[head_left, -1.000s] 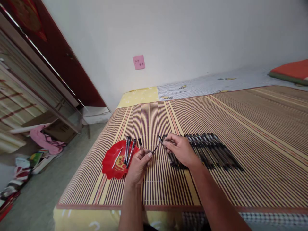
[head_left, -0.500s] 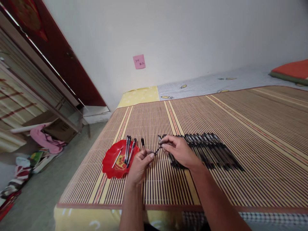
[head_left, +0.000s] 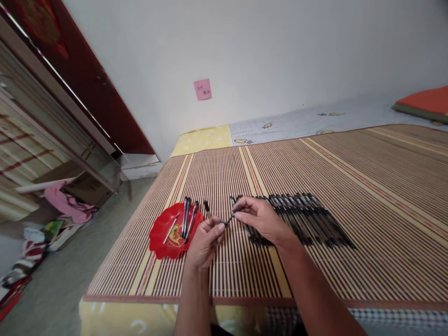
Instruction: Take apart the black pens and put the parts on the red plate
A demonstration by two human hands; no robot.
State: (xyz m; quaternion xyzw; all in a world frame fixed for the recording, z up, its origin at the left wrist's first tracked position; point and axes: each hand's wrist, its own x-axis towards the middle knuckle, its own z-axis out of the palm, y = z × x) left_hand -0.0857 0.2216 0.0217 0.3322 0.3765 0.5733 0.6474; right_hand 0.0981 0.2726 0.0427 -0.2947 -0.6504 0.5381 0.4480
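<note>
Basically, both hands on one small dark part, dish left, pen rows right.

Left hand [head_left: 206,240] pinches a thin dark piece [head_left: 229,219], with a dark-topped pen part [head_left: 206,206] sticking up behind its fingers. Right hand [head_left: 261,218] is narrow, thumb and forefinger on the piece's other end.

Writing: pink note [head_left: 203,89] on the wall [head_left: 297,56] looks like "304", second line unreadable from here. Pen row [head_left: 311,217] has pale print, too small to read. Red dish [head_left: 158,228] has a gold emblem; can't make it out. It also carries three pens [head_left: 187,219] and a thin white stick [head_left: 170,229].

Edges: dish sits near the striped mat's [head_left: 367,182] left edge, floor [head_left: 119,219] beyond. Bordered near edge runs under the forearms. Mat extends well past the pens, right and wallward.
</note>
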